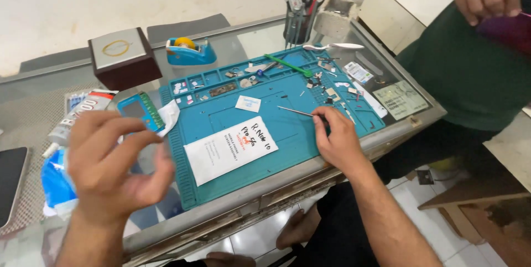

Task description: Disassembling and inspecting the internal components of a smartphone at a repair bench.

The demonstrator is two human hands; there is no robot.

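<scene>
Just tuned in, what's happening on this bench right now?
A person sits at a glass table with a teal repair mat. Their right hand rests on the mat, pinching thin metal tweezers with the tip pointing left. Their left hand is raised above the table's left side, blurred, fingers curled; whether it holds anything is unclear. A white packet lies on the mat, with small parts scattered along its far edge. Another person in green stands at the right.

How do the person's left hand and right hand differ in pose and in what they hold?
The left hand is raised above the glass table, fingers curled, blurred; whether it holds anything cannot be told. The right hand rests low on the teal work mat and grips thin metal tweezers. Both are bare.
</scene>
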